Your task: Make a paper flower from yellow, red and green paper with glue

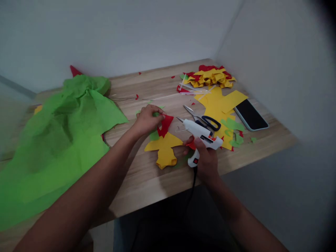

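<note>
My left hand (148, 120) pinches a small red paper piece (166, 124) between thumb and fingertips. Wrapped round the handle of a white glue gun (198, 128) is my right hand (207, 159), with the index finger at the orange-red trigger. The gun's metal nozzle points left, close to the red piece's right edge; whether they touch I cannot tell. A yellow paper cutout (166, 154) with spread side parts and a folded lower end lies on the table just below the red piece. A black cord hangs from the gun's handle over the table edge.
Dark-handled scissors (207, 122) lie behind the glue gun, near yellow paper sheets (214, 101). A phone (252, 114) rests at the right. Crumpled yellow and red paper (212, 77) and clear glue sticks (194, 89) are at the back. A large green sheet (60, 140) covers the left side.
</note>
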Available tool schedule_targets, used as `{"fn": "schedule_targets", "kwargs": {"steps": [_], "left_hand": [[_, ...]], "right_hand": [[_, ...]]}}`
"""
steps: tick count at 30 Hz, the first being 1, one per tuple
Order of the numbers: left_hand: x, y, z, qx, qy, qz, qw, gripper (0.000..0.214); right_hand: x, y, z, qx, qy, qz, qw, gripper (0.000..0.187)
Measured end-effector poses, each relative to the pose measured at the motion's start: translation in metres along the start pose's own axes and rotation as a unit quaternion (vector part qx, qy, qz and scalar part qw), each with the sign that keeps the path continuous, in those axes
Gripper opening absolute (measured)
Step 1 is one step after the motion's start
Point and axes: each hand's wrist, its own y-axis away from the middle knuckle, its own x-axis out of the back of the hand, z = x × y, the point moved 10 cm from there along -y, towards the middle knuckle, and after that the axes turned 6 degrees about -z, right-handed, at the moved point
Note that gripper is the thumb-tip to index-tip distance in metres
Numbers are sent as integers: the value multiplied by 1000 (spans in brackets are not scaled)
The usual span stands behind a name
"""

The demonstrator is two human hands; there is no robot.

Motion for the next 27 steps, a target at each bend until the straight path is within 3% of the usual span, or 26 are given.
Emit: {"fn": "schedule_targets", "kwargs": {"steps": [3,5,7,10,15,27], "left_hand": [[12,2,-5,4,-27,53,998,29],[24,10,-1,-30,-46,93,994,32],[28,23,3,-74,-31,90,993,26],[22,51,3,-112,-28,45,992,19],[-3,88,-3,-103,-101,-3,990,49],[-15,94,-8,-114,-91,8,989,55]], "right_hand": [[-1,1,-2,9,4,-2,1000,31],[-1,1,-7,12,20,-5,1000,33],[-1,-1,-11,-6,68,-15,998,35],[-6,-9,-22,-10,189,-63,980,34],[-21,-24,-40,47,316,-143,937,27],[-33,-27,-42,16,458,-164,874,31]]}}
